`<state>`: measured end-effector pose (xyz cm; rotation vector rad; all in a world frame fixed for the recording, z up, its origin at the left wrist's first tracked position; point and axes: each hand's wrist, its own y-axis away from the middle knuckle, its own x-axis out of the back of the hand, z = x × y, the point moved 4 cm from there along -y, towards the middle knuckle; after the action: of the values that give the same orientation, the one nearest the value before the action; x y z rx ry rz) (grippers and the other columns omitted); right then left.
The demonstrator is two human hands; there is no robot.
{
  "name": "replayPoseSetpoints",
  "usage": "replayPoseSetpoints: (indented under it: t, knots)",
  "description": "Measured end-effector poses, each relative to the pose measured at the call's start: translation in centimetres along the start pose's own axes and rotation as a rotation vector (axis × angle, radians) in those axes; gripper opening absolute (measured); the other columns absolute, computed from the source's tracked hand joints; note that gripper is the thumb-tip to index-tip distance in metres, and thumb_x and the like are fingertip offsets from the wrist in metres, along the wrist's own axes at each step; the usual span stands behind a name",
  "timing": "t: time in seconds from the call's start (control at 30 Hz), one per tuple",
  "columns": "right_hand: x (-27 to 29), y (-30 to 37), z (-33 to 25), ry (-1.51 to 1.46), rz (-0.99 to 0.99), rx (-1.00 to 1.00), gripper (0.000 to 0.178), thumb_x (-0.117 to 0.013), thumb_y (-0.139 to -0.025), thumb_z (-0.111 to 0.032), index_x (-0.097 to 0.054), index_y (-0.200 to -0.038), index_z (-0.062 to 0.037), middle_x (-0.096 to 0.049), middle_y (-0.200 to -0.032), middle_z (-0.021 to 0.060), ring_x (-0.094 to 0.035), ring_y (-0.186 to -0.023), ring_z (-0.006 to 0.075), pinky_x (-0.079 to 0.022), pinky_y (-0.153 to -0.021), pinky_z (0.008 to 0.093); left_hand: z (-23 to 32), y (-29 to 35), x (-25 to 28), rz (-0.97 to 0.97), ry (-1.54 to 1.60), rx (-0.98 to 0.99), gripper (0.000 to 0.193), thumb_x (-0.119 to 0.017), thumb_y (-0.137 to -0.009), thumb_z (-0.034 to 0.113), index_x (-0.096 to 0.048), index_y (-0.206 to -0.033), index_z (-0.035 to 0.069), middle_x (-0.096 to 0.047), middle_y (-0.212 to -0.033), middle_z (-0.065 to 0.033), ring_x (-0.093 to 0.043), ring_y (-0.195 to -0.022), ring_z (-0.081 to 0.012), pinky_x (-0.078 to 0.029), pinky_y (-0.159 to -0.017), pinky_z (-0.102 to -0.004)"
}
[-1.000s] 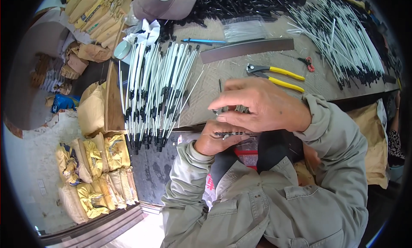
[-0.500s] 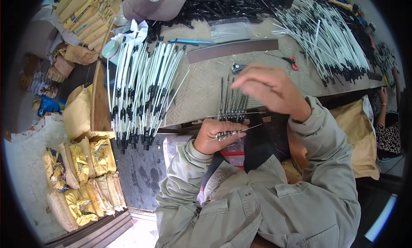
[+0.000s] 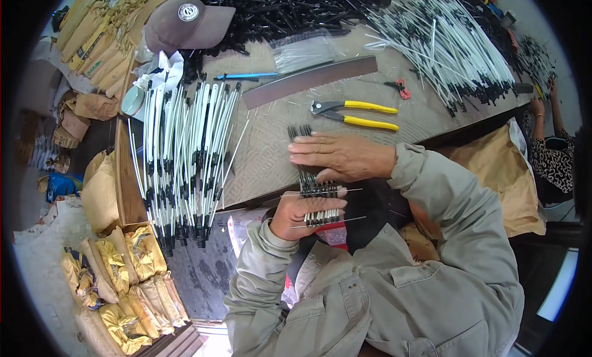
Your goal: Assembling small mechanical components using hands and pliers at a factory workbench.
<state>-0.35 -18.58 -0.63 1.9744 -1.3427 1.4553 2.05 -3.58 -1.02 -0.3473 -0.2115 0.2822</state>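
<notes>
At the bench's near edge, the left hand [image 3: 302, 212] grips a row of thin black rods [image 3: 308, 187], fingers curled around them. The right hand [image 3: 342, 156] lies flat across the rods, fingers extended, near yellow-handled pliers [image 3: 357, 113]

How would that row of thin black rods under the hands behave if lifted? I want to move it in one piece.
The row of black rods looks light and slim, threaded on thin cross wires, so it would probably sag. The left hand grips one end and the right hand lies flat on top; unsupported, rods may slide apart.

Head-worn fisheye, looking down, close workbench [image 3: 277, 141]
</notes>
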Motion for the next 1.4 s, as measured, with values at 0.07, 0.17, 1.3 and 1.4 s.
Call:
replayPoseSetpoints:
  t: [0.07, 0.17, 1.3, 1.4]
  knots:
    - [-0.2, -0.3, 0.3, -0.031, 0.012, 0.032, 0.053, -0.055, -0.088, -0.032, -0.04, -0.133, -0.0074, -0.036, -0.141, 0.0106, -0.032, -0.132, 0.0247, -0.025, -0.109, 0.0413, -0.2, 0.1, 0.0, 0.005, 0.031, 0.012, 0.029, -0.068, -0.074, 0.001, -0.066, -0.104, 0.004, -0.065, -0.107, -0.0135, -0.064, -0.098, -0.0248, -0.049, -0.086, -0.0314]
    - [-0.3, -0.5, 0.5, -0.062, 0.041, 0.053, 0.05, -0.055, -0.088, -0.033, -0.043, -0.129, -0.0062, -0.04, -0.138, 0.0114, -0.035, -0.13, 0.0256, -0.026, -0.109, 0.041, -0.3, 0.3, -0.8, 0.042, -0.06, -0.048, 0.035, -0.069, -0.07, 0.003, -0.066, -0.105, 0.006, -0.064, -0.111, -0.0133, -0.063, -0.099, -0.0271, -0.049, -0.087, -0.0335]
    - [0.2, 0.3, 2.1, -0.301, 0.293, -0.122, 0.046, -0.038, -0.097, -0.031, -0.03, -0.136, -0.0091, -0.063, -0.11, 0.0096, -0.06, -0.098, 0.0299, -0.047, -0.081, 0.0364, 3.2, 2.4, 3.8, -0.123, -0.979, 0.008, 0.093, -0.075, -0.05, 0.043, -0.046, -0.128, 0.002, -0.049, -0.13, -0.0157, -0.046, -0.122, -0.0301, -0.036, -0.101, -0.0413]
    - [0.2, 0.2, 2.3, -0.179, 0.228, -0.245, 0.045, -0.038, -0.097, -0.03, -0.03, -0.137, -0.0099, -0.063, -0.11, 0.0108, -0.061, -0.095, 0.0317, -0.048, -0.079, 0.0371, 1.0, -0.1, 3.2, -0.366, -1.093, 0.006, 0.11, -0.07, -0.05, 0.047, -0.025, -0.142, 0.007, -0.031, -0.145, -0.0111, -0.029, -0.134, -0.0267, -0.021, -0.11, -0.0435]
